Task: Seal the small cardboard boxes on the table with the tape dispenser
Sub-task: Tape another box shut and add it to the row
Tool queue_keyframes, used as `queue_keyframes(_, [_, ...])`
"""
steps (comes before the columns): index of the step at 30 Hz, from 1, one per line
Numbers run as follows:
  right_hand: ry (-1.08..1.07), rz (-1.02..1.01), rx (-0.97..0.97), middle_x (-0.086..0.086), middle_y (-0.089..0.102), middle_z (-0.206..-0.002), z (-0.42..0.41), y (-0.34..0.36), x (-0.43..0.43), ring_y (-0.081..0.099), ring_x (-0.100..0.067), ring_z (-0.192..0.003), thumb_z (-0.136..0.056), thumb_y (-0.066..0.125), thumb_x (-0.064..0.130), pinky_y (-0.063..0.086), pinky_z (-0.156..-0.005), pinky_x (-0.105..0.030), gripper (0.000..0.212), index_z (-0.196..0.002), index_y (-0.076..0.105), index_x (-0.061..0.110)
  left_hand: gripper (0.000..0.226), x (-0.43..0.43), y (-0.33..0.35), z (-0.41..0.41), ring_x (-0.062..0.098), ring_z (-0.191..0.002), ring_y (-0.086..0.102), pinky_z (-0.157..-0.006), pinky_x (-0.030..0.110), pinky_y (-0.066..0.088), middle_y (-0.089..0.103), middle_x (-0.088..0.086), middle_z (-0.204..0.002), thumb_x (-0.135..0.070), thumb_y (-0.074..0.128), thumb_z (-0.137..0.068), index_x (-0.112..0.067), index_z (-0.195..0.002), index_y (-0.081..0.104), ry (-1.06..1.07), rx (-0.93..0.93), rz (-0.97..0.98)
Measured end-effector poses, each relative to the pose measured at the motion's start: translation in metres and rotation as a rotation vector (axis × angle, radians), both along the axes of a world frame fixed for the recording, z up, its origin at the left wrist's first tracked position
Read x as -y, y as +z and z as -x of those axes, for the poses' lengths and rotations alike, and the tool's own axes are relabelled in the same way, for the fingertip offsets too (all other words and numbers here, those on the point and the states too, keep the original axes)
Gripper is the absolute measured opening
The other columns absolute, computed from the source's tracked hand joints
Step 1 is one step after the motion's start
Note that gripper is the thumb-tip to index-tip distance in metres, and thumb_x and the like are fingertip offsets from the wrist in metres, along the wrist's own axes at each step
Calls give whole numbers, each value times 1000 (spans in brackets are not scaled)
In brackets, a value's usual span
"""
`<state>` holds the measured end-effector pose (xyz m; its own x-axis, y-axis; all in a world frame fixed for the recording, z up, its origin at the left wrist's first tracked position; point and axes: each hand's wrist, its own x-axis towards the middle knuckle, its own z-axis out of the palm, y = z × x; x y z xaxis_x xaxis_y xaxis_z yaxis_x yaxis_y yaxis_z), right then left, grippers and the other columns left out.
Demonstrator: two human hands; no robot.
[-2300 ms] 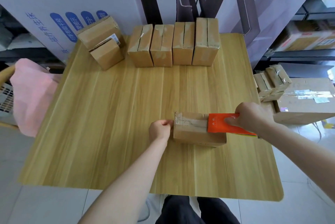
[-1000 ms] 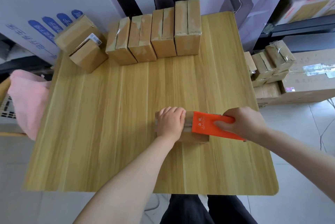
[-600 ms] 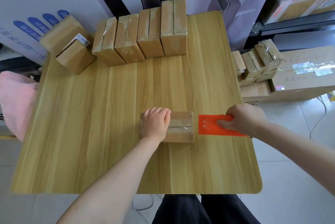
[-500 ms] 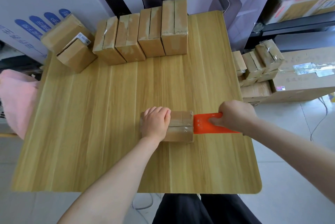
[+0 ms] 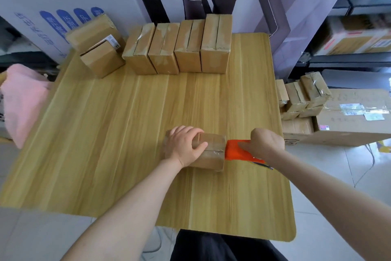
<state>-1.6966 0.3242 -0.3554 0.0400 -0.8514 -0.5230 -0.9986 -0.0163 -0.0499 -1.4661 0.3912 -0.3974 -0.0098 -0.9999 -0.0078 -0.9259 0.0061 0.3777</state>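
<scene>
**Small cardboard box** (image 5: 212,151), lying on the surface (image 5: 127,133) near the front edge, right of centre; a glossy strip of tape is seen along its top. The box is held from above by the left hand (image 5: 186,146), whose grip is closed over the left half, with the fingers curled over the far edge and the thumb laid across the top. The orange tape dispenser (image 5: 234,151) is enclosed in the tight grip of the right hand (image 5: 266,144) and is set against the box's right end. 4 boxes (image 5: 179,47) are ranged along the rear edge, with 2 more (image 5: 95,47) stacked at their left.

The step in hand is judged to be the finishing of the strip over the right end. A clean cut of the tape and a smoothing of its tail are called for next.

2.3 s earlier the dispenser was lying on the box top and the left hand was placed at the left end.
</scene>
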Motion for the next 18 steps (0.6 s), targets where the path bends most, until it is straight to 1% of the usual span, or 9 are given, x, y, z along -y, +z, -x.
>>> queue_keyframes(2, [-78, 53, 89, 3, 57, -54, 13, 5, -4, 54, -15, -47, -83, 54, 58, 32, -43, -20, 49, -59, 54, 16, 46, -6, 0, -1, 12, -108, 53, -101, 31, 29, 63, -16, -110, -62, 43, -80, -34, -112, 61, 76, 37, -49])
queue_keyframes(4, [-138, 122, 219, 1, 61, -53, 22, 12, -6, 59, -17, -47, -82, 54, 61, 38, -43, -21, 54, -59, 59, 13, 50, -19, 2, -1, 14, -109, 54, -98, 32, 32, 63, -15, -112, -66, 44, -81, -34, -115, 60, 290, 51, -82])
queue_keyframes(6, [-174, 140, 428, -4, 63, -51, 26, 21, -10, 61, -20, -41, -83, 55, 59, 47, -41, -27, 54, -58, 60, 12, 56, -35, 5, -2, 17, -100, 57, -88, 35, 41, 65, -11, -106, -71, 43, -79, -30, -112, 61, 565, 23, -105])
queue_keyframes(8, [-230, 121, 699, -5, 61, -45, 24, 30, -17, 58, -23, -33, -85, 60, 51, 45, -33, -28, 49, -56, 60, 12, 65, -50, 7, -3, 16, -86, 57, -71, 33, 46, 65, -9, -98, -80, 37, -72, -27, -101, 61, 719, -64, -148])
queue_keyframes(9, [-255, 113, 810, -5, 61, -43, 22, 34, -21, 57, -24, -32, -86, 62, 47, 42, -31, -27, 46, -56, 61, 11, 69, -57, 8, -2, 15, -81, 56, -65, 31, 44, 65, -10, -96, -83, 35, -68, -27, -99, 60, 746, -108, -174])
queue_keyframes(11, [-275, 115, 950, -7, 60, -41, 16, 40, -29, 55, -24, -30, -87, 65, 39, 41, -29, -26, 41, -60, 65, 8, 68, -65, 13, -2, 16, -85, 59, -65, 31, 46, 64, -10, -99, -81, 44, -69, -25, -104, 60, 788, -185, -231])
queue_keyframes(15, [-315, 100, 1106, -14, 62, -49, 4, 51, -45, 56, -25, -35, -87, 69, 32, 46, -32, -32, 24, -72, 72, 13, 39, -56, 33, -3, 14, -102, 57, -86, 32, 47, 63, -7, -109, -46, 67, -82, -23, -113, 61, 732, -306, -128])
queue_keyframes(16, [-313, 105, 1130, -13, 62, -50, 2, 55, -48, 57, -26, -35, -87, 69, 30, 47, -33, -33, 21, -73, 73, 15, 31, -50, 45, -4, 12, -100, 59, -86, 29, 47, 65, -7, -108, -39, 66, -86, -22, -112, 63, 693, -412, -81])
queue_keyframes(18, [-301, 130, 1163, -10, 60, -48, -1, 67, -53, 56, -26, -36, -89, 68, 25, 47, -32, -34, 20, -71, 73, 16, 22, -36, 76, -4, 6, -90, 64, -79, 20, 48, 70, -5, -103, -35, 61, -92, -21, -109, 65, 631, -766, -90])
